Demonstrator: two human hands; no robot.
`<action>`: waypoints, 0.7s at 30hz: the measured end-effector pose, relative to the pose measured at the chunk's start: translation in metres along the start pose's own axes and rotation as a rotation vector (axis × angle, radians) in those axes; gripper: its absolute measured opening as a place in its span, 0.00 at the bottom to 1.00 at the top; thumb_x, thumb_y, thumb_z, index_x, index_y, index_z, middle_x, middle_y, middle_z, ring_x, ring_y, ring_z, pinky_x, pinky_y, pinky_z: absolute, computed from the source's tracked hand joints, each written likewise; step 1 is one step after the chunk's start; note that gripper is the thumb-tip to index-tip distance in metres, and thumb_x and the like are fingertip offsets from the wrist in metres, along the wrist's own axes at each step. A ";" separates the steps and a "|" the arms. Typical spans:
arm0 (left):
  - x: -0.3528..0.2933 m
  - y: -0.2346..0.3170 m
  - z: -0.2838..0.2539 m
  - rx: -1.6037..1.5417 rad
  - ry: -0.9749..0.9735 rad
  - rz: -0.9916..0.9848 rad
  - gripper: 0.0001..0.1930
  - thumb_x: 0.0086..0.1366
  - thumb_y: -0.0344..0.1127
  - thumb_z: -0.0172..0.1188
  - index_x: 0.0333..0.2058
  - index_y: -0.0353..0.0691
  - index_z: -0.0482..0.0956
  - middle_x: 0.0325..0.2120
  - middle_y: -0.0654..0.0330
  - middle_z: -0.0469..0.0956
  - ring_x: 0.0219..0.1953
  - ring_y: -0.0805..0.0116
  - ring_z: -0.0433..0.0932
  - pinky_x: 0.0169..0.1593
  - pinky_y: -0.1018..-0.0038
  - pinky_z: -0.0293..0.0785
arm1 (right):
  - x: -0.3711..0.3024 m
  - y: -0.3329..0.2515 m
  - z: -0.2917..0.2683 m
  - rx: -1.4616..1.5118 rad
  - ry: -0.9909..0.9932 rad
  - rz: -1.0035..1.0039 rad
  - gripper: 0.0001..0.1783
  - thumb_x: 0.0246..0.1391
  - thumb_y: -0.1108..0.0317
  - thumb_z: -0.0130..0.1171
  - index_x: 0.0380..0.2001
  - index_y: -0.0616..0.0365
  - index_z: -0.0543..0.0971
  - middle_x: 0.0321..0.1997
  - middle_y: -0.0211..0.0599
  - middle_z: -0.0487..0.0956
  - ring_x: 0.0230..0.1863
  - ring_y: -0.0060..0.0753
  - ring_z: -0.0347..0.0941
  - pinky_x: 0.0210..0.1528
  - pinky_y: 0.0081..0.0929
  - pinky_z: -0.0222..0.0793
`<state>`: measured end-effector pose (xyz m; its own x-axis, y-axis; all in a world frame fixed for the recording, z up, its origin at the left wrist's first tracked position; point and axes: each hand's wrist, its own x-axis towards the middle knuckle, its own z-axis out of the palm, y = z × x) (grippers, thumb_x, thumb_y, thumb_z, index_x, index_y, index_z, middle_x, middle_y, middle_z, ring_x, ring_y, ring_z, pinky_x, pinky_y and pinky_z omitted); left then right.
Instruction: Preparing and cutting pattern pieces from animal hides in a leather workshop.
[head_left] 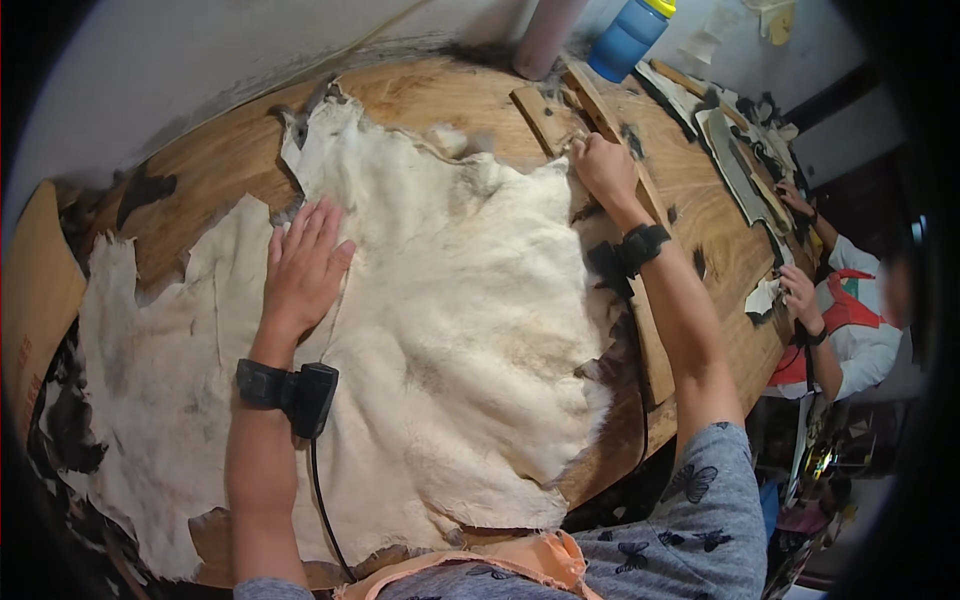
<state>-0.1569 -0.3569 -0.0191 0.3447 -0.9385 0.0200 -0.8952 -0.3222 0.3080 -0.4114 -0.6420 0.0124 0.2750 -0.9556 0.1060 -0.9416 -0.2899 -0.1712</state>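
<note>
A large cream-coloured animal hide (450, 290) lies spread over the wooden table, its outline ragged and dark fur showing along parts of its rim. My left hand (305, 265) rests flat on its left-middle part, fingers stretched out and held fairly close together. At the hide's far right corner, my right hand (606, 172) is closed, its fingers pinching the edge there. The fingertips are partly hidden by the knuckles. Both wrists carry a black strapped device with a cable.
Wooden strips (590, 105) lie along the table (440, 95) to the right of the hide. A blue bottle (628, 42) with a yellow lid and a pinkish cylinder (548, 40) stand at the back. Cardboard (40, 300) is at left. Another person (850, 310) works with scraps at far right.
</note>
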 end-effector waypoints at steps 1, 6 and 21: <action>0.000 0.001 0.000 0.012 0.001 0.002 0.26 0.65 0.47 0.37 0.59 0.44 0.54 0.61 0.60 0.52 0.63 0.63 0.47 0.63 0.61 0.37 | -0.004 0.001 0.002 -0.076 0.066 -0.072 0.19 0.50 0.56 0.42 0.34 0.60 0.74 0.31 0.53 0.77 0.38 0.52 0.72 0.39 0.45 0.67; 0.000 0.001 0.006 0.087 -0.021 -0.001 0.25 0.66 0.47 0.36 0.59 0.45 0.54 0.61 0.61 0.52 0.63 0.63 0.47 0.62 0.60 0.38 | -0.013 0.025 0.007 -0.239 0.239 -0.271 0.12 0.50 0.58 0.45 0.30 0.53 0.72 0.21 0.48 0.76 0.26 0.53 0.74 0.27 0.46 0.67; 0.001 0.004 0.002 0.194 -0.013 -0.039 0.25 0.65 0.48 0.37 0.59 0.48 0.54 0.61 0.66 0.50 0.63 0.64 0.46 0.62 0.57 0.40 | -0.039 0.065 -0.059 -0.105 0.091 0.038 0.29 0.54 0.43 0.36 0.33 0.57 0.75 0.35 0.54 0.76 0.40 0.56 0.72 0.40 0.47 0.64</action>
<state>-0.1611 -0.3594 -0.0199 0.3778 -0.9259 -0.0006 -0.9193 -0.3752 0.1189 -0.4944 -0.6202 0.0549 0.2241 -0.9557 0.1906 -0.9676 -0.2416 -0.0737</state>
